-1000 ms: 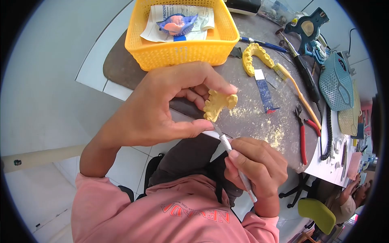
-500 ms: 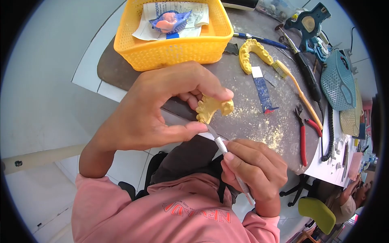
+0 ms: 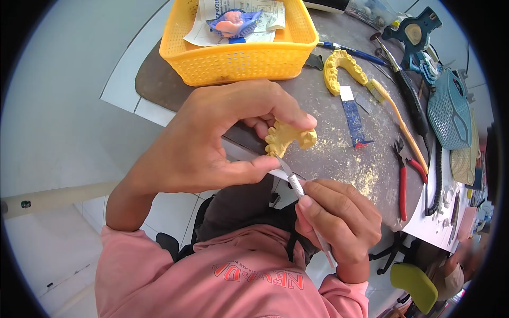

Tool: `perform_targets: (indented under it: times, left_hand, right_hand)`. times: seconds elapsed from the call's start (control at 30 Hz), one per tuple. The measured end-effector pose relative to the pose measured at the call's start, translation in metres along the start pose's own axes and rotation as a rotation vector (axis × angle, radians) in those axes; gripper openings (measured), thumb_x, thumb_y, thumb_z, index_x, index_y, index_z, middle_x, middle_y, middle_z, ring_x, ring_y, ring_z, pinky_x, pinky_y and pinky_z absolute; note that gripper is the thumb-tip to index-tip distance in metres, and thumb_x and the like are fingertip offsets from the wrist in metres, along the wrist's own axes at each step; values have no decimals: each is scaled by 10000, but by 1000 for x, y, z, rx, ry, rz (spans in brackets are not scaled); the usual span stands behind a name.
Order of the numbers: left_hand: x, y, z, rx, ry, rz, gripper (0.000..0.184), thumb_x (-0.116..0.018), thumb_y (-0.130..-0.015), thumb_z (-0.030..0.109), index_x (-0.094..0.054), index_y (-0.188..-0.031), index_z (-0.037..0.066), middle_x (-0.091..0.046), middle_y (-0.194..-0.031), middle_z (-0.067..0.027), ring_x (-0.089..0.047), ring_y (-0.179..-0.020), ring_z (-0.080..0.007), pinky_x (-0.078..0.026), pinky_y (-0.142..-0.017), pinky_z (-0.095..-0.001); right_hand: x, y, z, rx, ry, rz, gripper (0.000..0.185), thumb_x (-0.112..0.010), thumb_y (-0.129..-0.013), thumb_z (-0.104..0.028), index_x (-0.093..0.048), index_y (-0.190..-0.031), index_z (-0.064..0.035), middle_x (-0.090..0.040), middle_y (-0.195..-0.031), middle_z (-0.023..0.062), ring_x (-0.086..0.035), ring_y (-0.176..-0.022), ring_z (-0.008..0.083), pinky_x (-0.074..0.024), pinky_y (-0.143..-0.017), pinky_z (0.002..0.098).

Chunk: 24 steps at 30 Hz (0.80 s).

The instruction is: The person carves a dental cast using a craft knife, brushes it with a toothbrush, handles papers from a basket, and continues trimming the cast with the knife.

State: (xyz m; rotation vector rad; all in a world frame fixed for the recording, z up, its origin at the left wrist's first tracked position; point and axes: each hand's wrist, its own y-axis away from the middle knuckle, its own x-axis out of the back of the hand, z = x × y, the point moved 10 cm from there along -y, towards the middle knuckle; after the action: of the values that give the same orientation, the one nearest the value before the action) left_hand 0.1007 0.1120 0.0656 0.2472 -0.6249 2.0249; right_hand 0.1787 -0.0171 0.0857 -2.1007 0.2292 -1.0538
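Between the thumb and fingers of my left hand is a yellow plaster dental cast, its row of teeth facing up and left. My right hand grips a craft knife like a pen, with a silvery knurled handle. The blade tip meets the cast's lower end, close beside my left thumb. Part of the cast is hidden behind my left fingers. A second yellow dental cast, shaped like a horseshoe, lies on the dark work board.
A yellow basket holds paper and a blue impression tray with pink material. To the right lie a toothbrush, red-handled pliers, a blue strip and a rotary handpiece. Pale shavings dust the board. Another person sits far right.
The whole scene has shifted slightly right in view. Both hands keep their holds, and the knife blade stays at the lower end of the cast.
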Motion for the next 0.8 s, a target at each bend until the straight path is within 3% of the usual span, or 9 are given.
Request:
perform_targets:
  times: [0.17,0.23,0.37,0.43,0.77,0.8]
  left_hand:
    - [1,0,-3,24,23,4,451,-773,-730,4,-655,-1164,30,-641,-1127,-117,-591,-925,-130,-472,-779,-248]
    - [1,0,-3,24,29,-1,460,-767,-717,-2,-653,-1161,33,-641,-1127,-121,-592,-926,-133,-469,-781,-249]
    - [1,-2,-3,12,26,-24,471,-760,-708,-10,-650,-1163,36,-640,-1123,-123,-592,-931,-138,-466,-782,-248]
    - [1,-2,-4,24,35,-34,476,-752,-703,-17,-647,-1165,36,-639,-1114,-120,-594,-938,-143,-463,-784,-248]
    - [2,-1,-7,73,126,-24,488,-758,-707,-24,-646,-1178,35,-621,-1147,-107,-602,-989,-137,-485,-824,-244]
    - [2,0,-7,73,105,-31,491,-761,-713,-17,-644,-1187,35,-619,-1154,-105,-601,-999,-135,-488,-831,-242]
  right_hand:
    - [-1,-1,-3,21,37,-16,194,-753,-684,16,-679,-862,27,-702,-851,156,-702,-733,246,-594,-612,306]
    - [-3,-1,1,-52,56,-28,150,-768,-830,-59,-658,-930,-37,-694,-793,121,-710,-693,280,-582,-585,335]
    - [-5,-1,2,-58,64,-22,157,-771,-828,-62,-659,-935,-39,-696,-795,120,-711,-692,281,-582,-582,334]
    - [-4,-2,-2,25,42,15,184,-758,-683,6,-673,-844,30,-710,-844,159,-699,-719,235,-585,-595,284]
    - [-4,-1,-6,34,68,9,202,-760,-695,1,-670,-874,30,-712,-867,165,-698,-713,234,-583,-603,286]
    - [-4,0,-4,-28,49,4,194,-759,-766,-25,-655,-930,-6,-706,-841,147,-703,-704,262,-576,-584,308]
